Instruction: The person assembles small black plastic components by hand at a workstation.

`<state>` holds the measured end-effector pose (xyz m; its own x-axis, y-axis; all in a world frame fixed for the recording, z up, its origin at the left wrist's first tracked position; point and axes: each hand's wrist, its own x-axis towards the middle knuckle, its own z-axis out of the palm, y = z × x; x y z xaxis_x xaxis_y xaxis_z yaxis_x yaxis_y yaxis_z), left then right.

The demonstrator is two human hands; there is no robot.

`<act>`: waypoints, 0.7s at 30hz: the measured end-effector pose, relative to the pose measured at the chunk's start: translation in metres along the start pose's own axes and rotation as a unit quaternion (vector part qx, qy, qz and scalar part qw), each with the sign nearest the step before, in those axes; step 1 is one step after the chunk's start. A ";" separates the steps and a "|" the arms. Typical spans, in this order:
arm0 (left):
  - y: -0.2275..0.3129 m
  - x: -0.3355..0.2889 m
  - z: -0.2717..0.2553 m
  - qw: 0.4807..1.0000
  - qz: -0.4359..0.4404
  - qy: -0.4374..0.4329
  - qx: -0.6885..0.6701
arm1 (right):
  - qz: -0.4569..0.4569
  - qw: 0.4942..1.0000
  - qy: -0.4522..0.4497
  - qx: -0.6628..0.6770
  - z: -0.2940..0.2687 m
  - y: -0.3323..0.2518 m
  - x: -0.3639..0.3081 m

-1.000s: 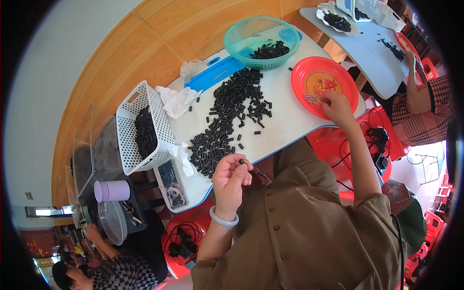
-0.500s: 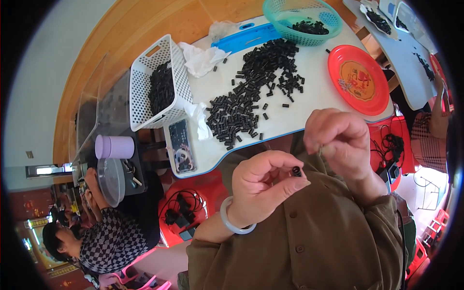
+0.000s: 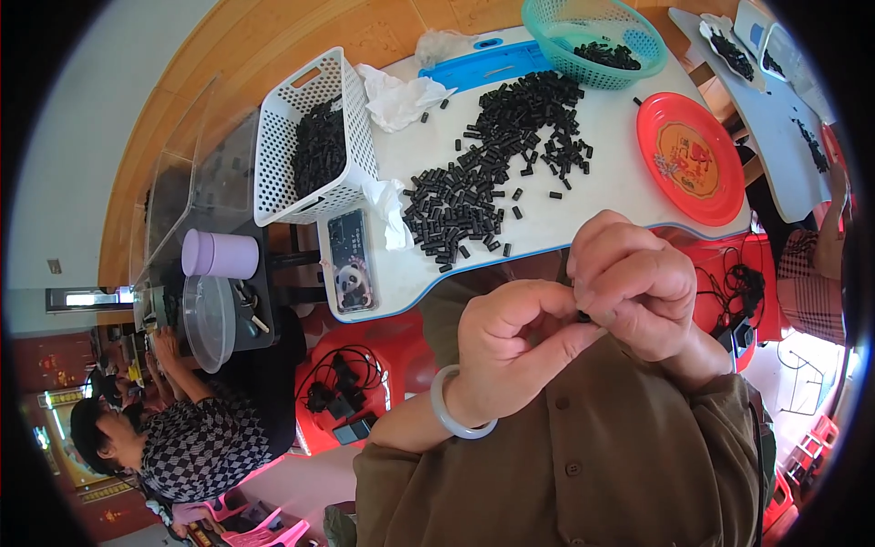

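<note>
In front of the brown shirt my two hands meet. My left hand (image 3: 519,339), with a pale bangle at its wrist, pinches a small black hollow cylinder (image 3: 582,316), now mostly covered by fingers. Against it, my right hand (image 3: 638,290) is closed in a pinch; whatever lies between its fingertips is hidden. Beyond the hands, many similar black cylinders (image 3: 492,155) lie heaped across the white table (image 3: 602,196). To their right is a red plate (image 3: 649,137) bearing a little cluster of tiny silvery parts (image 3: 670,168).
A white perforated basket (image 3: 360,169) of black pieces stands at the table's left, beside crumpled tissue (image 3: 401,100) and a phone (image 3: 351,263). Farther back are a blue tray (image 3: 483,67) and a green basket (image 3: 597,77). Another person (image 3: 205,447) sits at left; red stools flank me.
My hands have come together, the right fingertips now at the black cylinder in my left hand. Its open end, visible before, is now covered. The view has shifted slightly.
</note>
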<state>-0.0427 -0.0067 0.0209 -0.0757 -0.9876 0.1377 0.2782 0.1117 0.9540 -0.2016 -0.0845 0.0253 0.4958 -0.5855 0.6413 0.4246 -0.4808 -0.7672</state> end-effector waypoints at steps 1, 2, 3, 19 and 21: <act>0.000 0.000 0.000 1.000 0.000 0.001 0.000 | 0.002 1.000 -0.010 -0.014 0.000 0.000 0.000; 0.000 0.000 0.000 1.000 -0.002 0.007 0.004 | 0.001 1.000 -0.011 -0.013 0.000 0.001 0.000; 0.000 0.000 0.000 1.000 -0.004 0.011 0.006 | 0.008 1.000 -0.007 -0.008 0.001 0.002 -0.001; -0.010 0.001 -0.010 0.993 0.060 0.032 0.098 | 0.107 0.994 -0.004 0.020 0.003 0.006 -0.014; -0.010 0.003 -0.010 0.997 0.043 0.012 0.065 | 0.091 0.996 -0.013 0.023 -0.001 0.010 -0.016</act>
<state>-0.0361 -0.0116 0.0095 -0.0327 -0.9760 0.2154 0.1557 0.2079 0.9657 -0.2060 -0.0806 0.0080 0.5863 -0.6432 0.4924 0.3598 -0.3378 -0.8697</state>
